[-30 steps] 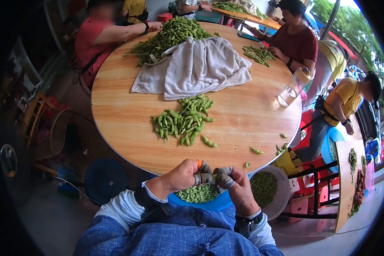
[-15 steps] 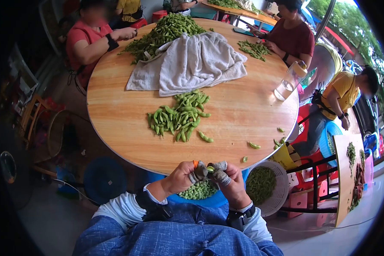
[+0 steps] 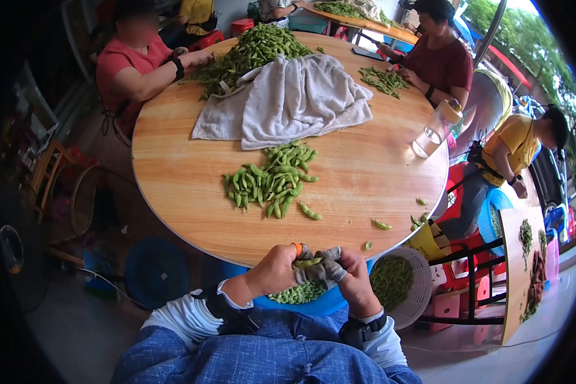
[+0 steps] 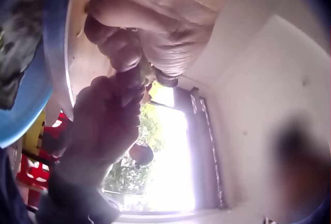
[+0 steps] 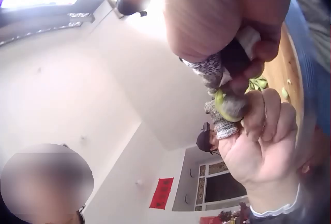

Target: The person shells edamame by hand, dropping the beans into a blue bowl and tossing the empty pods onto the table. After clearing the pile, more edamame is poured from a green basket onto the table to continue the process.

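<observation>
A green pod (image 3: 307, 262) lies between the two hands, over a blue basin (image 3: 329, 302) of shelled beans (image 3: 297, 293). The left hand (image 3: 275, 269) pinches the pod between covered thumb and finger. From the right, the right hand (image 3: 353, 275), its fingertips also wrapped in grey cloth, meets it with curled fingers at the pod's end. In the right wrist view the pod (image 5: 223, 105) shows between the wrapped fingertips of both hands. Ahead on the round table (image 3: 185, 185) lies a small heap of pods (image 3: 278, 179).
A grey towel (image 3: 294, 102) partly covers a large pod pile (image 3: 256, 54). A clear bottle (image 3: 432, 134) stands at the table's right side. Loose pods (image 3: 382, 224) lie near the right edge, above a white basket (image 3: 419, 285) of empty pods. People sit around the table.
The hands remain over the basin, their fingers shifted around a pod that now shows lengthwise at the left fingertips. The person in red at the left has moved both arms.
</observation>
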Demonstrator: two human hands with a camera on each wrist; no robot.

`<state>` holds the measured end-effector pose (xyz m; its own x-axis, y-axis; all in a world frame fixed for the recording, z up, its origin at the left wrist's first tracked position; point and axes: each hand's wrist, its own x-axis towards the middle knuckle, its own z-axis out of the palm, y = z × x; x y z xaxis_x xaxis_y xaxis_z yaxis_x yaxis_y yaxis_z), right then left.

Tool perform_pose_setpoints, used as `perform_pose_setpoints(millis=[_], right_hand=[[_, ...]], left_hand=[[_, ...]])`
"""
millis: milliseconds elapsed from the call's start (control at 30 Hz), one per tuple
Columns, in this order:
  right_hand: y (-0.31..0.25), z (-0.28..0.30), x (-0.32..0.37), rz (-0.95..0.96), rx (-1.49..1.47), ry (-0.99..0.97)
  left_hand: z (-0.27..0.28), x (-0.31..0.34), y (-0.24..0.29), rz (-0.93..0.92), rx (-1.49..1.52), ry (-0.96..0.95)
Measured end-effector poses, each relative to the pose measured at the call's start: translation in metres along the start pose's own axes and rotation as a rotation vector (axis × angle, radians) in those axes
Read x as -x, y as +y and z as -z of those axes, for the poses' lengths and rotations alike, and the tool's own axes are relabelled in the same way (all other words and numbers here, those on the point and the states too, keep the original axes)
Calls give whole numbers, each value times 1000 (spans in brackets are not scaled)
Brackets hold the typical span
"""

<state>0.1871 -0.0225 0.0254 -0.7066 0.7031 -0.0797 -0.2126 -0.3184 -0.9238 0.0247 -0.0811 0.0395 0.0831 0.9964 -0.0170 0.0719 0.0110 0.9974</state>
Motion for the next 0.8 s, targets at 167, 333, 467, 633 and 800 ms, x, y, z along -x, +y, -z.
perform_pose_setpoints(millis=[167, 333, 467, 633, 800], right_hand=[[-6, 3, 2, 40, 145, -125], [1, -3, 2, -23, -257, -47], [8, 3, -2, -63, -314, 4], [-3, -2, 2, -34, -153, 62], [-4, -7, 3, -85, -68, 20]], left_hand=[[6, -4, -13, 56, 256, -152], [12, -1, -20, 151, 569, -341], [16, 0, -14, 232, 577, -385], [9, 2, -3, -32, -2, -68], [1, 4, -1, -228, -170, 49]])
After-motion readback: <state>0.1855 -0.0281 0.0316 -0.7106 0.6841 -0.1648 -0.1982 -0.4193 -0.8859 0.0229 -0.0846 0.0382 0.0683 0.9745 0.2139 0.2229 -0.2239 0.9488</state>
